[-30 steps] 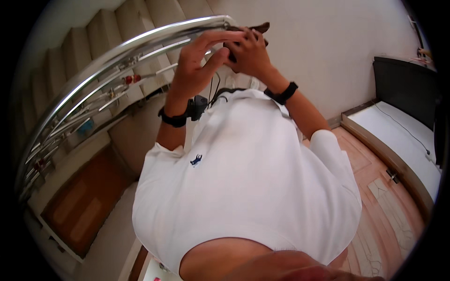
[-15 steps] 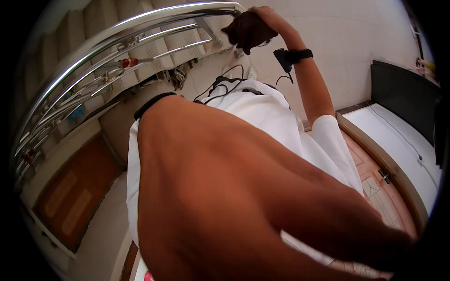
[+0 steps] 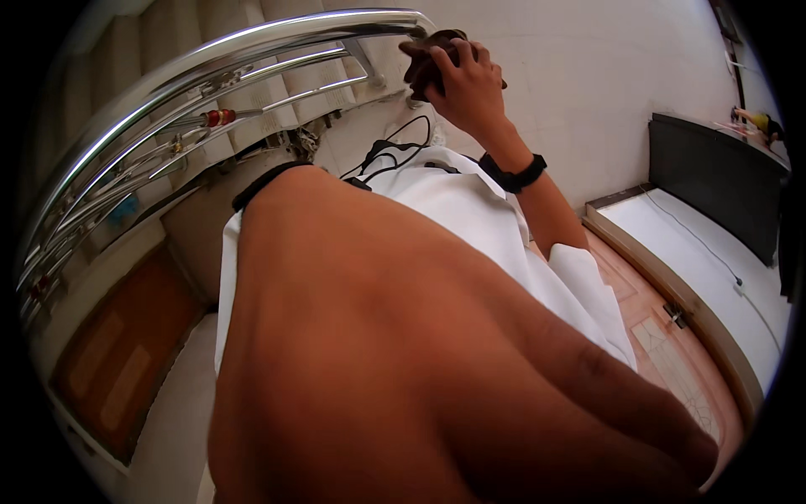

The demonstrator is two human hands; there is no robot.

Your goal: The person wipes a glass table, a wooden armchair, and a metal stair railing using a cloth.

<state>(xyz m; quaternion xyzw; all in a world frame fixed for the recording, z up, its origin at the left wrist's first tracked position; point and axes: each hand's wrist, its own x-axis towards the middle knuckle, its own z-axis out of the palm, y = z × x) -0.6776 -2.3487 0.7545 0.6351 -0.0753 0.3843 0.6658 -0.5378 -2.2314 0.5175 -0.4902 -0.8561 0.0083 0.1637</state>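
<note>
My left hand (image 3: 378, 336) is very close to the camera and fills the lower middle of the view. Its back shows, with a black band (image 3: 273, 181) at the wrist. One digit stretches toward the lower right, while the other fingers run out of the picture, so what they touch is hidden. At the top, my right hand (image 3: 470, 84) is wrapped round a crumpled dark brown cloth (image 3: 426, 63). The cloth is beside the end of a shiny metal handrail (image 3: 277, 34); whether it touches the rail is unclear. A black strap (image 3: 520, 175) circles my right wrist.
Steps (image 3: 126, 50) lie behind the rail's bars on the left. Below them is a brown panel (image 3: 109, 353). A black panel (image 3: 714, 185) stands by a white surface (image 3: 672, 244) with a thin cable at right. A black cable (image 3: 411, 139) loops over my white shirt (image 3: 453, 202).
My right hand has turned, so its fingers now show wrapped over the cloth. Its forearm has shifted left. The gap between the left hand's outer digit and the rest has closed.
</note>
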